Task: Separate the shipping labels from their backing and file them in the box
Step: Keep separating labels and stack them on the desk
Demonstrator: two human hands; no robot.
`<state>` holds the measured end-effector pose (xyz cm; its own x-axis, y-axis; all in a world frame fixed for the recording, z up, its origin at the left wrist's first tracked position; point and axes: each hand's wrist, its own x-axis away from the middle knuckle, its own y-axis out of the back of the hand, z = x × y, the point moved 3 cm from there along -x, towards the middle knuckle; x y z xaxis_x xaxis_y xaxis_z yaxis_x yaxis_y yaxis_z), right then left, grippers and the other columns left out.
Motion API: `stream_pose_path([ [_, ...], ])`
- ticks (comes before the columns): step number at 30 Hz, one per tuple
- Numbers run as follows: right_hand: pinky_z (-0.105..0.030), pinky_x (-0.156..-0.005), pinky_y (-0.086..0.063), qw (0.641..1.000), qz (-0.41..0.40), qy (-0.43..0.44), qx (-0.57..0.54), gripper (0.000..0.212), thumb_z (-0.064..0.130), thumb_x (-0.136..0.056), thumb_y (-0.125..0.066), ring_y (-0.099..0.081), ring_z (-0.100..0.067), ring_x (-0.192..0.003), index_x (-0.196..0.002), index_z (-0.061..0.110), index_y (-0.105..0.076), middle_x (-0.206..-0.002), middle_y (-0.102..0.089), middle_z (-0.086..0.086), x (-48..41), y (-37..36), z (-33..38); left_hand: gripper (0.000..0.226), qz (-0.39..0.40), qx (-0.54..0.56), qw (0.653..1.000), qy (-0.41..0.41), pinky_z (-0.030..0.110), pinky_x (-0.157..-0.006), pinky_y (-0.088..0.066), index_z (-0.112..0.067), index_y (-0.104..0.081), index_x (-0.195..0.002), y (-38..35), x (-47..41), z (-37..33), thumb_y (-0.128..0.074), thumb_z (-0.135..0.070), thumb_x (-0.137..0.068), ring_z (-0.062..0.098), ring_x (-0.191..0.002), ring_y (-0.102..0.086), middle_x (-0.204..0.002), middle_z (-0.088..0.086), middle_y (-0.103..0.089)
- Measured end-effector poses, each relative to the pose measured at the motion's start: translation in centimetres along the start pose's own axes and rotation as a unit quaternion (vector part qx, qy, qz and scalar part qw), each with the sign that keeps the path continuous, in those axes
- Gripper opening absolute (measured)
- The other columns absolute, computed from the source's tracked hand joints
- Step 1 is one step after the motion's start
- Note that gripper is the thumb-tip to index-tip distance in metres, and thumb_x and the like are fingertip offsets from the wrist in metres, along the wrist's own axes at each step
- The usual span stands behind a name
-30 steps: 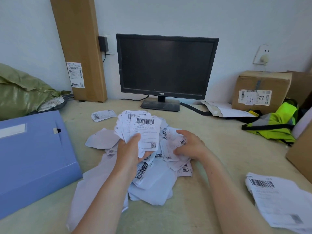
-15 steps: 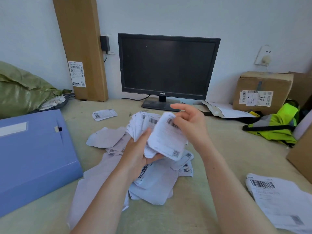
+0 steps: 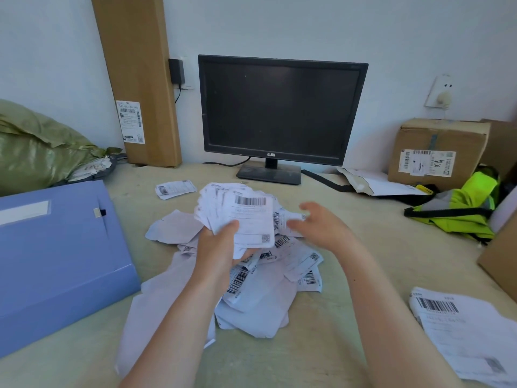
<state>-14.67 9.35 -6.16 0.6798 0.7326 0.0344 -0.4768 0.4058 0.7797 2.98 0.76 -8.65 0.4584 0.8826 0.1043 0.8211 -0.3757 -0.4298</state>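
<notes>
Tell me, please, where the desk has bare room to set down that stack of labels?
Bare desk lies between the loose label pile and the yellow vest, and along the near edge. Around the left hand it is crowded.

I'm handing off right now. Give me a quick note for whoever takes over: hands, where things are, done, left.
Left hand: grips a fanned stack of labels.
Right hand: open and blurred over the loose pile, holding nothing that shows.
Blue file box: closed, on the left.
Done: stack gathered; nothing filed.
Left: sort the pile, one stray label near the monitor, then file.
</notes>
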Motion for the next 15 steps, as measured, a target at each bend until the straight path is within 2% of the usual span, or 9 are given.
stream_pose_path([
  [2,-0.035,-0.096,-0.045,0.988,0.074,-0.036,0.132,0.078,0.045,-0.078,-0.071,-0.051,-0.022,-0.124,-0.145,0.025,-0.036,-0.142,-0.046,-0.001,0.4,-0.6,-0.6,0.025,-0.007,0.009,1.000,-0.004,0.026,-0.051,-0.057,-0.020,-0.058,-0.116,0.0,0.0,0.0,-0.050,-0.004,-0.098,0.011,-0.077,-0.069,-0.093,-0.003,-0.071],
  [4,-0.035,-0.096,-0.047,0.979,0.102,-0.043,0.173,0.077,0.040,-0.072,-0.077,-0.052,-0.022,-0.121,-0.140,0.023,-0.043,-0.139,-0.046,-0.001,0.7,-1.0,-0.6,0.023,0.001,0.005,1.000,-0.006,0.026,-0.053,-0.057,-0.023,-0.060,-0.110,-0.1,0.0,0.1,-0.050,-0.006,-0.098,0.010,-0.072,-0.071,-0.088,-0.006,-0.072],
  [8,-0.035,-0.097,-0.048,0.984,0.100,-0.035,0.144,0.070,0.028,-0.073,-0.077,-0.055,-0.018,-0.115,-0.137,0.025,-0.047,-0.131,-0.051,0.004,0.3,-1.3,-0.7,0.024,0.016,-0.002,1.000,-0.014,0.029,-0.056,-0.058,-0.029,-0.061,-0.099,0.0,-0.2,0.3,-0.049,-0.007,-0.099,0.008,-0.067,-0.073,-0.080,-0.010,-0.075],
  [12,-0.032,-0.092,-0.049,0.992,0.034,-0.035,0.119,0.060,0.016,-0.076,-0.068,-0.056,-0.016,-0.113,-0.132,0.030,-0.053,-0.129,-0.054,0.006,-0.3,-0.4,-1.4,0.024,0.012,0.004,1.000,-0.012,0.032,-0.062,-0.059,-0.029,-0.061,-0.098,0.1,-0.4,0.4,-0.050,-0.008,-0.098,0.009,-0.069,-0.073,-0.081,-0.009,-0.075],
  [15,-0.031,-0.086,-0.052,0.994,0.008,-0.043,0.096,0.053,0.012,-0.076,-0.063,-0.062,-0.015,-0.101,-0.124,0.033,-0.058,-0.122,-0.060,0.006,-0.5,0.5,-2.3,0.024,0.011,0.006,1.000,-0.012,0.032,-0.060,-0.059,-0.029,-0.061,-0.098,0.2,-0.5,0.5,-0.050,-0.008,-0.098,0.009,-0.071,-0.073,-0.083,-0.008,-0.075],
])
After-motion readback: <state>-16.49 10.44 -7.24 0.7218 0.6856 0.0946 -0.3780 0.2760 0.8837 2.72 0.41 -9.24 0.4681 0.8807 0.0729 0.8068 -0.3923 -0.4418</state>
